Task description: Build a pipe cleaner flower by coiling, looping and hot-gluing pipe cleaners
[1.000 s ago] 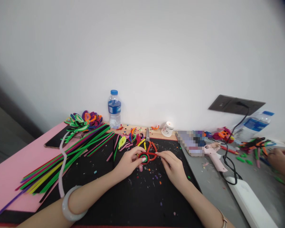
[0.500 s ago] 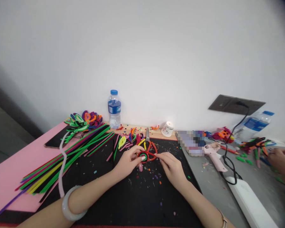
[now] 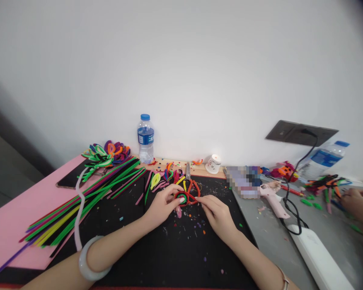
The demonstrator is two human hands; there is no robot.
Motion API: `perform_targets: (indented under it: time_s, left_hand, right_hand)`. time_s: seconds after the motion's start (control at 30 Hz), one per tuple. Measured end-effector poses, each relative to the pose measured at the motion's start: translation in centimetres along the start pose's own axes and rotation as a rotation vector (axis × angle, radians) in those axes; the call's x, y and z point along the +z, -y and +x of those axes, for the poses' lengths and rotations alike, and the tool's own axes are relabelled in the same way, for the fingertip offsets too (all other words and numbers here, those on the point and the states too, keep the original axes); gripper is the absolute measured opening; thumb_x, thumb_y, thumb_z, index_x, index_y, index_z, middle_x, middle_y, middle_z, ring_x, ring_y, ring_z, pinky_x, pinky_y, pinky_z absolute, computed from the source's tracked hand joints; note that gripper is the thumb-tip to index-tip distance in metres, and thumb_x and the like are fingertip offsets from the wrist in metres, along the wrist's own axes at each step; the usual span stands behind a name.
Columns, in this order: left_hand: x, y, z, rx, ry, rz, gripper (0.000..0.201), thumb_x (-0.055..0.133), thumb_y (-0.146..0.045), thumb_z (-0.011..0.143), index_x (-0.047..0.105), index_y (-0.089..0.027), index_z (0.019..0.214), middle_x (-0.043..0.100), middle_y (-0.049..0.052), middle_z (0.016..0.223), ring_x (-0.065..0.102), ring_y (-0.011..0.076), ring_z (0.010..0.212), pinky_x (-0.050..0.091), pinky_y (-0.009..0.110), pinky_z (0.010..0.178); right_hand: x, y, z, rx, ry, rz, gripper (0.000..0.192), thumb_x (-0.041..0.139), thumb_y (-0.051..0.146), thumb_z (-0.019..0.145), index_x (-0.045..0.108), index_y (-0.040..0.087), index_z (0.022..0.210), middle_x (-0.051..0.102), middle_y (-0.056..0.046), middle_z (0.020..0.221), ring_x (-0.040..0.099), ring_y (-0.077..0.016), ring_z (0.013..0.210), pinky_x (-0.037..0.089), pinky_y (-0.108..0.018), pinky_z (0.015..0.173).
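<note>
A small coil [image 3: 183,198] of red, green and black pipe cleaner is held just above the black mat [image 3: 157,249] at the middle of the table [image 3: 269,233]. The left hand [image 3: 163,206] is closed around the coil, which is pinched between thumb and fingertips, apparently so that the turns are kept tight. The right hand [image 3: 217,212] is closed in a grip on the free red end [image 3: 196,197], which is drawn taut to the right of the coil. Scissors [image 3: 190,180] lie just behind the coil, within reach. Loose pipe cleaners [image 3: 78,205] are laid out at the left. A glue gun [image 3: 272,193] rests at the right, well apart.
</note>
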State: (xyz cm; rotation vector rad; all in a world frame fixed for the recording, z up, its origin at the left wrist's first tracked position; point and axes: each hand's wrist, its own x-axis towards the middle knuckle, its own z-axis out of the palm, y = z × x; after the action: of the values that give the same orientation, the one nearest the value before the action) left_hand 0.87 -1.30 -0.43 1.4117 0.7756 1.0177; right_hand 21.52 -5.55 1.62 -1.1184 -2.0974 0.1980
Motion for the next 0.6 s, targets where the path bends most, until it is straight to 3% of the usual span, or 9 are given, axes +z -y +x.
perform_targets:
  time_s: [0.6]
  left_hand:
    - [0.02,-0.06,0.02,-0.003,-0.017,-0.023,0.023,0.06,-0.026,0.078,0.052,-0.018,0.098,0.057,-0.001,0.082,0.059,0.0088,0.047,0.048,0.023,0.049]
  right_hand:
    - [0.09,0.55,0.15,-0.002,0.01,0.012,0.027,0.04,0.011,0.089,0.06,0.02,0.103,0.065,-0.007,0.089,0.062,-0.0164,0.081,0.052,-0.029,0.072]
